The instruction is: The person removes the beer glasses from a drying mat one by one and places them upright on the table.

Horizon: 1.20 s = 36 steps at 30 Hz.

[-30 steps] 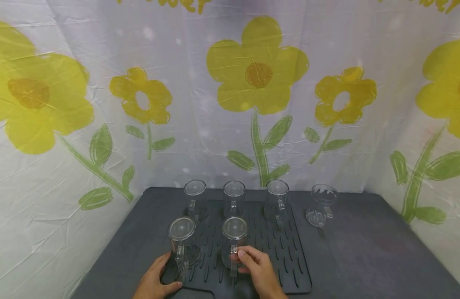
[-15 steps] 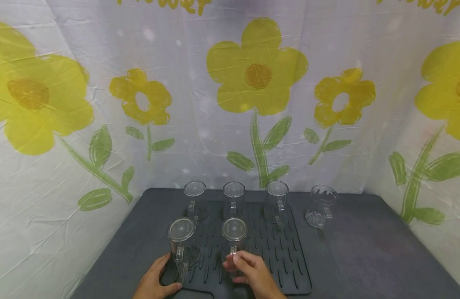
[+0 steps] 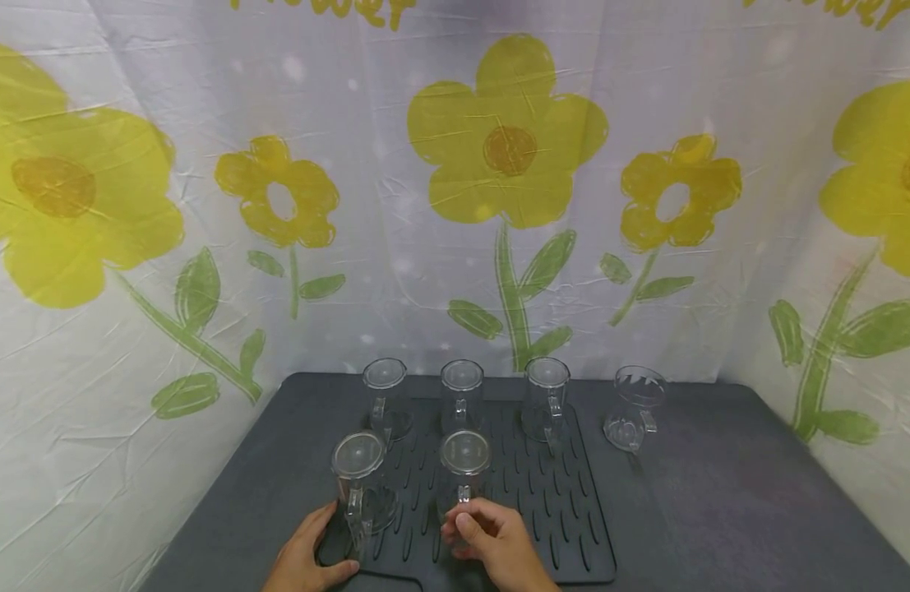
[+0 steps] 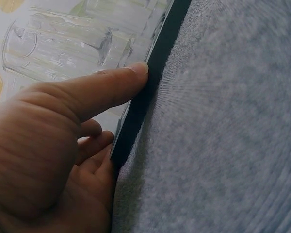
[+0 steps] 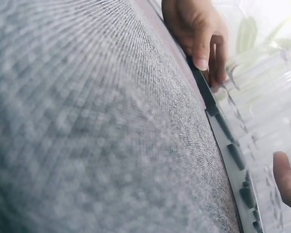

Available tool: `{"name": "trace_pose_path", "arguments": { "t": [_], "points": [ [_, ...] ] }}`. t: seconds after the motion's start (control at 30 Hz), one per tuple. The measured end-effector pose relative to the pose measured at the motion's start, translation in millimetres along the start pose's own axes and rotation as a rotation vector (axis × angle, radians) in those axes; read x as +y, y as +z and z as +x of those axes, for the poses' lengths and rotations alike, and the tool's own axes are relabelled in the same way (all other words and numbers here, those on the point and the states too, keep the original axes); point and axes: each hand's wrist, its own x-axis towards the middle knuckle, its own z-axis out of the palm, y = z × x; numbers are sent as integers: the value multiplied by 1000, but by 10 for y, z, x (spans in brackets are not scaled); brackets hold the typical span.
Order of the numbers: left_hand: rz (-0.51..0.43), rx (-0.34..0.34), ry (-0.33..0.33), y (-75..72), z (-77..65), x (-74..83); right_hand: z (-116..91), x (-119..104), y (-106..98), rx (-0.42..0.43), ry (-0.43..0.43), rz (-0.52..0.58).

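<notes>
Several clear glass mugs stand upside down on a black ridged drying mat point(image 3: 528, 526). My left hand point(image 3: 307, 551) holds the mat's front left corner, thumb point(image 4: 121, 80) on the front edge and fingers at the side. Just beyond it is the front left mug point(image 3: 360, 473). Close to the handle of the front middle mug point(image 3: 465, 464) hovers my right hand point(image 3: 495, 538), its fingers loosely bent and apart from the thumb point(image 5: 286, 177). It partly hides that handle. Nothing shows between its fingers.
Three mugs, including the back right one point(image 3: 547, 395), form the back row. Right of the mat, an upright glass mug point(image 3: 635, 411) stands on the dark grey table point(image 3: 721, 493). A flower-printed cloth point(image 3: 381, 247) encloses the table's back and sides. Grey clothing point(image 4: 233, 121) fills much of the wrist views.
My right hand has let go of the front middle mug's handle and drawn slightly down toward me. That mug stays in place, and the left hand has not moved.
</notes>
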Motion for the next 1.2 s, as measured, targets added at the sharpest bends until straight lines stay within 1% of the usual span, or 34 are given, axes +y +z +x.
{"name": "trace_pose_path", "arguments": {
  "t": [0.17, 0.43, 0.57, 0.7, 0.8, 0.87, 0.97, 1.07, 1.2],
  "points": [
    [-3, -37, -52, -6, 24, 29, -20, -43, -11, 29, -44, -26],
    [-15, -33, -104, 5, 35, 67, -45, -185, -25, 76, -100, -79],
    [-11, -34, -109, 3, 33, 75, -60, -253, -40, 93, -121, -73],
    [-9, -33, -101, 1, 27, 71, -85, -324, -68, 94, -167, -62],
    [-10, -26, -79, 5, 23, 59, -117, -403, -95, 98, -173, -59],
    [-12, -24, -73, 7, 21, 52, -141, -467, -110, 108, -160, -63],
    [-17, -25, -80, 3, 19, 52, -174, -551, -144, 111, -174, -67],
    [-22, -26, -93, -4, 16, 64, -199, -626, -180, 117, -206, -83],
    [-21, -31, -99, -7, 15, 83, -223, -708, -216, 146, -247, -109]
  ]
}}
